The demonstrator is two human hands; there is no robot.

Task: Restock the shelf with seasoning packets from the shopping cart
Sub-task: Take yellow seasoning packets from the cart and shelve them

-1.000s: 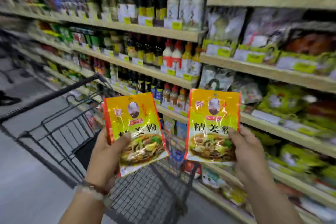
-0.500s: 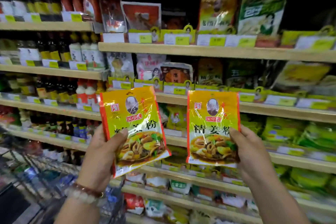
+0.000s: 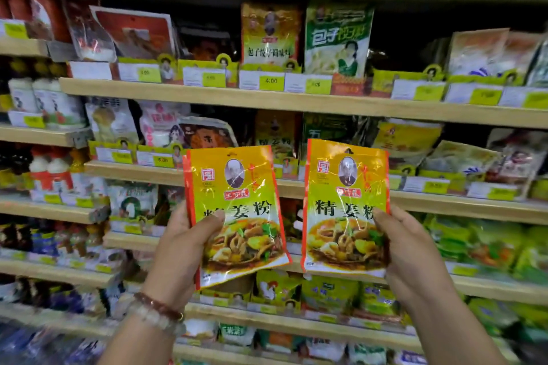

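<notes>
A: Shelving?
B: Wooden shelf [image 3: 207, 99] rows, packets behind yellow price tags [image 3: 271, 81]; one reads 4.00. Green pack [image 3: 338, 38]: 包子饺子.
A: Task items?
B: Two yellow packets up before the shelves, apart. Left packet [image 3: 234, 210] tilted, right packet [image 3: 345, 204] upright, 精姜粉.
A: Grip?
B: Left hand [image 3: 181, 249], right hand [image 3: 412, 255]: thumb-front pinch each. Bead bracelets [image 3: 157, 310] on the left wrist.

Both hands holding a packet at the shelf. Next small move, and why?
Probably reach the right packet forward to the shelf slot just behind, where a similar yellow packet seems to stand, though it is dim. The right hand and left hand each pinch one packet, the left packet tilted, both off the shelf.
</notes>
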